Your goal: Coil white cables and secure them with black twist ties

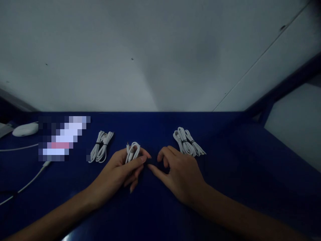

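Note:
My left hand (125,165) is closed around a coiled white USB cable (132,152), with the thumb across its lower part. The upper loops and a metal plug stick up above the fingers; the lower part of the coil is hidden in the hand. Just to the right, my right hand (182,170) is apart from the cable, its thumb and bent fingers separated and nothing visible between them. Beyond the right hand lie bundled white cables (188,142) with black ties. Left of my left hand rests another tied white cable bundle (101,146).
A blue table (150,214) runs up to a pale wall panel (155,57). At the left are a blurred-out device with a bright screen (66,137), a white cord (30,182) leading to it, and a white rounded object (25,130).

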Tool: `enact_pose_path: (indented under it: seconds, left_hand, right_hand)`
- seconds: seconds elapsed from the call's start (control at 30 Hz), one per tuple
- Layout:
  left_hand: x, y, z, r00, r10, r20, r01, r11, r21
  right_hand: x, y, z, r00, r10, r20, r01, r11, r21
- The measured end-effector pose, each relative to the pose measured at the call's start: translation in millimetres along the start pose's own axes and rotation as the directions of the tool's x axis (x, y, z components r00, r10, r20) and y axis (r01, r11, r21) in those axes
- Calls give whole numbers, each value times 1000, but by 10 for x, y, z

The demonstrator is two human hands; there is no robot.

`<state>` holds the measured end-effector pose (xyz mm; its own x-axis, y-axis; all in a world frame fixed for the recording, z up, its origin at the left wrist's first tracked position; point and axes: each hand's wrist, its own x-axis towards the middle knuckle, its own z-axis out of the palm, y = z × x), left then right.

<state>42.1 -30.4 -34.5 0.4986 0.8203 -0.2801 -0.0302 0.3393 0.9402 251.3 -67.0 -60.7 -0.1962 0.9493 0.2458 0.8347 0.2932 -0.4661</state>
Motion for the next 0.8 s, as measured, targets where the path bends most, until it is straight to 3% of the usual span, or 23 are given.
enact_pose_path:
  seconds: [0.3, 0.43, 0.57, 0.8]
  left_hand:
    - [11, -26, -11, 1000, 10, 14, -10, 1000, -10]
    - [19, -48, -27, 1000, 19, 15, -18, 1000, -7]
    - [29, -67, -43, 1000, 23, 17, -23, 1000, 1]
    - [20, -69, -45, 999, 22, 24, -22, 1000, 9]
  right_hand:
    - [-5, -42, -50, 999, 9, -39, -12, 998, -68]
    - [36, -66, -126, 994, 101, -32, -93, 978, 185]
    - [73, -113, -213, 963, 263, 53, -258, 855, 451]
    - [85, -87, -201, 926, 357, 126, -363, 743, 562]
